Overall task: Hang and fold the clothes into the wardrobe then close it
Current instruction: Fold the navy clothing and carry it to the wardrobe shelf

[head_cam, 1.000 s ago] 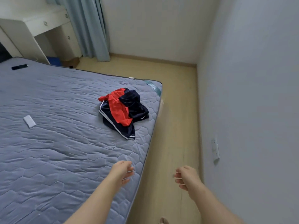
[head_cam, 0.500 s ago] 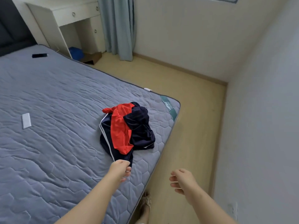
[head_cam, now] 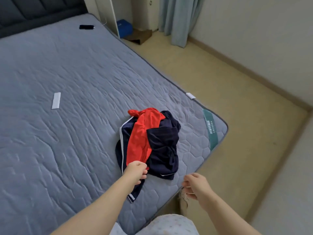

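Left hand [head_cam: 135,172] pinches red garment [head_cam: 144,134] hem, right hand [head_cam: 196,187] loosely curled, empty; tangled navy clothes [head_cam: 164,146] just beyond may drag along.

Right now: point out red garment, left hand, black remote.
red garment [head_cam: 141,138], head view, middle of the red fabric.
left hand [head_cam: 135,173], head view, back of the hand.
black remote [head_cam: 86,27], head view, its middle.

A green label strip [head_cam: 209,131] runs along the corner edge of the grey mattress [head_cam: 84,99]. It carries a line of pale characters, possibly Chinese script, with a smaller line beneath, both too blurred to read. A small white tag [head_cam: 190,95] on the mattress edge shows no legible print. No other text is readable.
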Action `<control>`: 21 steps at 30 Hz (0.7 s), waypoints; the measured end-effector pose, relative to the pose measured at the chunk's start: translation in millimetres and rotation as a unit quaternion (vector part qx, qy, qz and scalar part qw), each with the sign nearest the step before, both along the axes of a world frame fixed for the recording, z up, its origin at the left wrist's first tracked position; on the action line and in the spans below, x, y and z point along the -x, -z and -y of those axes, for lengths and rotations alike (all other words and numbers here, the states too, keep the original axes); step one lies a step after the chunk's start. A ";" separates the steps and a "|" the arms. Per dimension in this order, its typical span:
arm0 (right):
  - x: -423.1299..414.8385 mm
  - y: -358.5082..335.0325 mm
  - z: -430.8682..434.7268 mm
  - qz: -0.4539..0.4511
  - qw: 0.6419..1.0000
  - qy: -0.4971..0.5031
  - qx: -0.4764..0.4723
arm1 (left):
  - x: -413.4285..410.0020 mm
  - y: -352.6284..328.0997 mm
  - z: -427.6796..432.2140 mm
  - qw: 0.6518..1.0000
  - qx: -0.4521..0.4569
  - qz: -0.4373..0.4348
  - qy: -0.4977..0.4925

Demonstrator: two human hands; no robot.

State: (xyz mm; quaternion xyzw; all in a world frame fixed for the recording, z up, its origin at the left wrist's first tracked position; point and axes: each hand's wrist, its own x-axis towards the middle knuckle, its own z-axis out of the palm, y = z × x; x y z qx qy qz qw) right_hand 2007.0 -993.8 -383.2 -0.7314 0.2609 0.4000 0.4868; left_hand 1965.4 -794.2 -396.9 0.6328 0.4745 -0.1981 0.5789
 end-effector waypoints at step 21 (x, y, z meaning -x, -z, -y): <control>-198.9 234.3 -36.0 -0.096 0.950 -0.290 0.063 | -109.8 212.1 62.6 0.992 -0.048 -0.107 -0.045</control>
